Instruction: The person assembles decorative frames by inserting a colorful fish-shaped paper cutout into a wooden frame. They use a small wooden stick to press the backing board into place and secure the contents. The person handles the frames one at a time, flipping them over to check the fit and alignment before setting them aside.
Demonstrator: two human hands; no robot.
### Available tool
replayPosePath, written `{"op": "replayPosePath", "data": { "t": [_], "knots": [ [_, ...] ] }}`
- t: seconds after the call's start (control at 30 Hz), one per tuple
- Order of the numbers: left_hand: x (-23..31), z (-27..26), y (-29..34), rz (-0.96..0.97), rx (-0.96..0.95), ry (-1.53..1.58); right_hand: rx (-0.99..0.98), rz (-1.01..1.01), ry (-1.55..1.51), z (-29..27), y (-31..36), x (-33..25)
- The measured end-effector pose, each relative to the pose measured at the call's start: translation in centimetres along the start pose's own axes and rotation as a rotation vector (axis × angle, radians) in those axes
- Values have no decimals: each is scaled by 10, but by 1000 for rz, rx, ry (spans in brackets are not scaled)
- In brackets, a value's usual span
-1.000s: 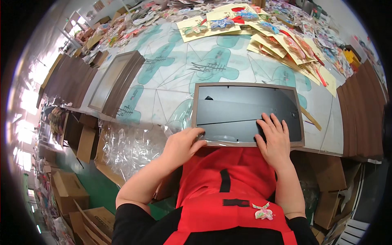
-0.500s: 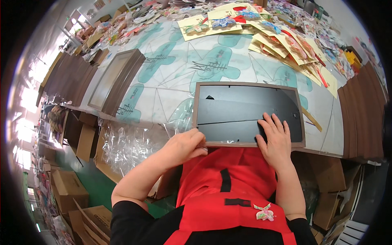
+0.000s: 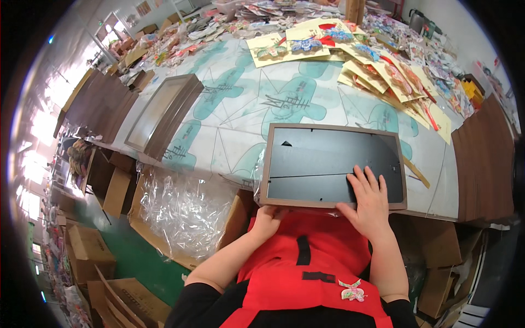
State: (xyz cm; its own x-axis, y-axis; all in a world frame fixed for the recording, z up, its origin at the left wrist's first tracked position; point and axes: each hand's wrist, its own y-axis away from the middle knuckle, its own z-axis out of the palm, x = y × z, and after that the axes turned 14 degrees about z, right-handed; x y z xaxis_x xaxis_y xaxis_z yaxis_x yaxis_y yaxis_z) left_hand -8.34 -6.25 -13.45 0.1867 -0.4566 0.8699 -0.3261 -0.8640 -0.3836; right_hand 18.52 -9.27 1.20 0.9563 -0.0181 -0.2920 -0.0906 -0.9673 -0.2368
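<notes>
A brown picture frame lies back side up at the table's near edge, showing its black backing board. My right hand rests spread on the board's near right part, its thumb over the near rim. At the near left corner my left hand is closed against the rim. Its fingertips are tucked beneath the edge, so what they pinch is hidden. Clear plastic film sticks out along the frame's left side.
Brown frames are stacked at left, with more stacks at right. Yellow cards with colourful butterfly-like ornaments lie at the back. An open carton beside me holds crumpled clear plastic. A thin strip lies right of the frame.
My left hand has moved from beside the frame's near left corner to under its near rim. The film there is less visible. The right hand stays on the board; the whole view has shifted slightly.
</notes>
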Motion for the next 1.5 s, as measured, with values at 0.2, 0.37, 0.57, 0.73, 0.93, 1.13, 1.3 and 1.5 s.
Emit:
{"op": "replayPosePath", "data": {
  "t": [0.2,0.37,0.57,0.73,0.93,1.13,1.3,1.5],
  "knots": [
    [35,8,-20,86,165,146,11,0,-22,-16,6,5],
    [149,-4,-104,747,4,-255,30,174,-417,-63,4,6],
    [230,71,-195,1021,-141,-105,107,255,-1152,-93,8,51],
    [177,146,-208,1049,-435,-297,254,318,-1292,-97,6,73],
    [92,152,-166,777,-780,-278,488,460,-934,-101,6,90],
    [82,94,-132,273,-456,-22,722,393,-1176,-103,-2,95],
    [19,-6,-82,-9,-198,-29,719,296,-1525,-124,-21,93],
    [-37,-197,-23,-383,234,-579,753,589,-1734,-132,-19,121]
  ]
}}
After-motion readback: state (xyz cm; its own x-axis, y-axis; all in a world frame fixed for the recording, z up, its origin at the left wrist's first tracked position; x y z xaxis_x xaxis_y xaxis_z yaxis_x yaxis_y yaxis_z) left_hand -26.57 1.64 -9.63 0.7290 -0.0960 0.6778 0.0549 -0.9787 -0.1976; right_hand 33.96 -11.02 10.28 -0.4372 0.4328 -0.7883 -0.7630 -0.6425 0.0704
